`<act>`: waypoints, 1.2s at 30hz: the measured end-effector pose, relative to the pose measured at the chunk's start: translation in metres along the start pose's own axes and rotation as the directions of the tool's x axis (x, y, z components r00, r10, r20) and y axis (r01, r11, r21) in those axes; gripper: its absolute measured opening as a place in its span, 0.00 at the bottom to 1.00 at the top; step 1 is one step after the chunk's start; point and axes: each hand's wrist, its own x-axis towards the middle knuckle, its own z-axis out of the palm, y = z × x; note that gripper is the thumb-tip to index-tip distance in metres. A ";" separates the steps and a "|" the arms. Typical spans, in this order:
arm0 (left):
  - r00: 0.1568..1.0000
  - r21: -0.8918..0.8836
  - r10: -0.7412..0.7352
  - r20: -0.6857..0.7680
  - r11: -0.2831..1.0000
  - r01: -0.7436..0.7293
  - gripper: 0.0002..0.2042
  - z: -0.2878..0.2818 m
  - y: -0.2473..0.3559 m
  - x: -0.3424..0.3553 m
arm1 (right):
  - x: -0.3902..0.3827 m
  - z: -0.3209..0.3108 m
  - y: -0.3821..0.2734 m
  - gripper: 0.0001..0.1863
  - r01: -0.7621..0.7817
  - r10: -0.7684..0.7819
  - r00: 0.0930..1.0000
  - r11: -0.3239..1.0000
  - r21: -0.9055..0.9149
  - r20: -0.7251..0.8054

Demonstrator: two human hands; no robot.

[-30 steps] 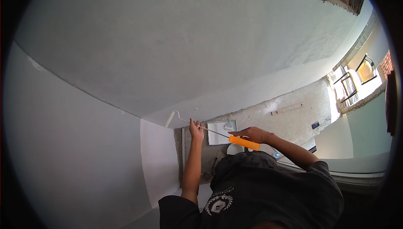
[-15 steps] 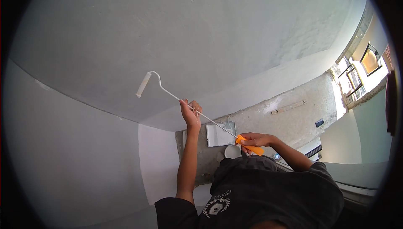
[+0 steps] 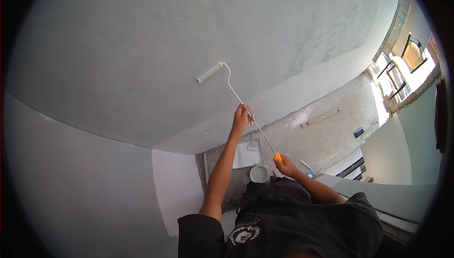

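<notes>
Roller (image 3: 229, 83) farther right now — white sleeve (image 3: 209, 74) — left hand (image 3: 243, 115) around shaft (image 3: 265, 137), right hand (image 3: 286, 165) around orange handle (image 3: 278, 156)

Smooth orange plastic-looking handle (image 3: 278, 156), slim metal-looking rod (image 3: 265, 137), matt pale roller sleeve (image 3: 209, 73), rough concrete floor (image 3: 326, 132), matt wall (image 3: 265, 35).

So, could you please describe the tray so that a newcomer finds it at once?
Look at the floor beside the big grey wall. The tray lies there, just below the left hand in the picture. Unlike the round bucket next to it, it is rectangular.
</notes>
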 end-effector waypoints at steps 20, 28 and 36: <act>0.999 -0.085 -0.032 -0.025 0.996 0.029 0.15 0.040 -0.109 -0.008 | -0.060 -0.007 0.033 0.24 -0.215 0.207 0.972 0.974 -0.065 -0.113; 0.946 0.036 0.322 0.025 0.946 -0.323 0.10 0.088 0.068 0.029 | 0.006 -0.063 -0.075 0.22 0.020 -0.009 0.996 0.993 0.115 -0.094; 0.993 0.066 0.115 0.034 0.991 -0.117 0.08 0.092 -0.084 0.039 | -0.017 -0.068 0.030 0.22 -0.184 0.197 0.974 0.976 0.117 -0.112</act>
